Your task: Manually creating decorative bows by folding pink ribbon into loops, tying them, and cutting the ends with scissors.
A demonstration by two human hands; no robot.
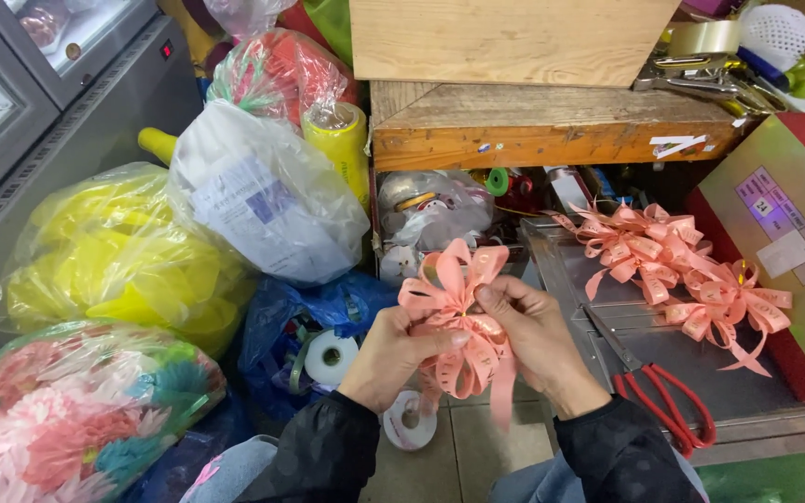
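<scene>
Both hands were closed on one pink ribbon bow (458, 317), held in the air just in front of the person's chest. The left hand (393, 354) pinched its middle from below with the thumb laid across the loops; the right hand (533, 340) curled over the far side, fingers folded in, wrists bent toward each other. Loose tails hung down between the dark sleeves.

To the right, on the metal table (589, 279), lay a heap of finished pink bows (682, 270) — three or four, too tangled to count surely — and one pair of red-handled scissors (663, 401).

To the left stood plastic bags: a clear one (263, 200) of white packets, a yellow one (109, 251) of yellow goods, a flowered one (67, 410), a blue one (300, 321). Two white tape rolls (330, 358) sat near the blue bag.
</scene>
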